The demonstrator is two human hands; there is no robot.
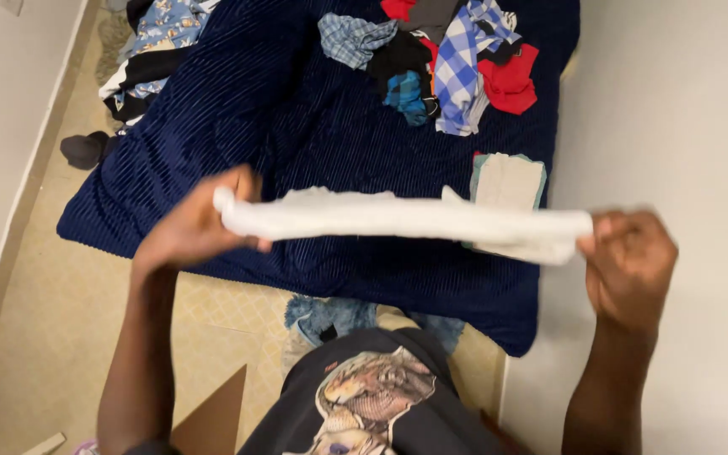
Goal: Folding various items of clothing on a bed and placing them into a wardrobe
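I hold a white garment (398, 217) stretched flat and level between both hands, above the near edge of a bed with a dark blue ribbed cover (297, 126). My left hand (191, 227) pinches its left end. Its right end sits in my right hand (629, 261), whose fingers are closed round it. A folded pale cloth with a green edge (509, 179) lies on the bed just behind the garment.
A heap of mixed clothes (448, 59), checked blue, red and black, lies at the far end of the bed. More clothes (149, 50) spill off the bed's left side onto the yellowish floor (52, 320). White walls (676, 109) close in on both sides.
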